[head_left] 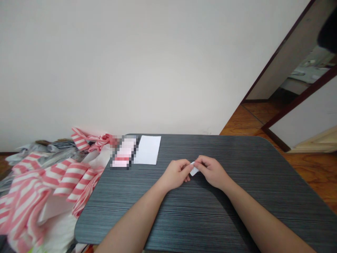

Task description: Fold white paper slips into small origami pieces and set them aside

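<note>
My left hand (177, 174) and my right hand (212, 171) meet over the middle of a dark grey striped table (237, 196). Both pinch a small folded piece of white paper (194, 171) between their fingertips, just above the tabletop. Each hand's fingers are curled closed around the paper, so most of it is hidden.
A white sheet of paper (148, 150) lies flat at the table's far left, beside a blurred pink and white item (124, 153). Pink and white striped bags (44, 189) are heaped left of the table. A white wall rises behind; wooden floor and a doorway (295, 88) lie to the right.
</note>
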`<state>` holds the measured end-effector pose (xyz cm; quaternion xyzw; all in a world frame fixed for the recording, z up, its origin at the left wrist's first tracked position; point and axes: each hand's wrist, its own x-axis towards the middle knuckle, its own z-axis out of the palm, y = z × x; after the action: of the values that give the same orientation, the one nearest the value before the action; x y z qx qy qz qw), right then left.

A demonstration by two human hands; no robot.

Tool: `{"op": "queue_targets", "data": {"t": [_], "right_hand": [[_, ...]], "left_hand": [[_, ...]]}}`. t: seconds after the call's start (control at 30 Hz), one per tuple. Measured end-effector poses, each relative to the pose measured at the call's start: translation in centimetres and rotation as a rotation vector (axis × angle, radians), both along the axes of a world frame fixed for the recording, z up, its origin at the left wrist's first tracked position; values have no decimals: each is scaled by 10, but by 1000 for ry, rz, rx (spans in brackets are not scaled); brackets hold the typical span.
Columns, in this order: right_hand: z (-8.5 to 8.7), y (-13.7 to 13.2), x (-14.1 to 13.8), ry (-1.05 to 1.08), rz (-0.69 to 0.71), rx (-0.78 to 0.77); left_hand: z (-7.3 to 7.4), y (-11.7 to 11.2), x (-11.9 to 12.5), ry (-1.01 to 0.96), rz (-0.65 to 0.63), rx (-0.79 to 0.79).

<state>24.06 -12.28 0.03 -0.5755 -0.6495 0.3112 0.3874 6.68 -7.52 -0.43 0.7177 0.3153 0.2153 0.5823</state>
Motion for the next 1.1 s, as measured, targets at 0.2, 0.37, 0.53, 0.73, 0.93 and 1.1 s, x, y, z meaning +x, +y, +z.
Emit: {"op": "queue_targets", "data": {"t": [0.2, 0.37, 0.53, 0.73, 0.93, 1.1], "right_hand": [[-4, 0, -1, 42, 39, -31], [-3, -1, -1, 28, 34, -18], [-1, -1, -3, 33, 13, -23], [-5, 1, -2, 83, -40, -32], [-16, 3, 2, 234, -136, -74], [-17, 3, 0, 339, -167, -84]], "left_hand": [[0, 0, 0, -39, 20, -54], [-1, 1, 0, -76, 52, -63], [-2, 2, 1, -112, 79, -73], [-2, 4, 1, -167, 154, -103], [-4, 9, 1, -263, 272, -128], [-8, 11, 2, -348, 307, -216]]}}
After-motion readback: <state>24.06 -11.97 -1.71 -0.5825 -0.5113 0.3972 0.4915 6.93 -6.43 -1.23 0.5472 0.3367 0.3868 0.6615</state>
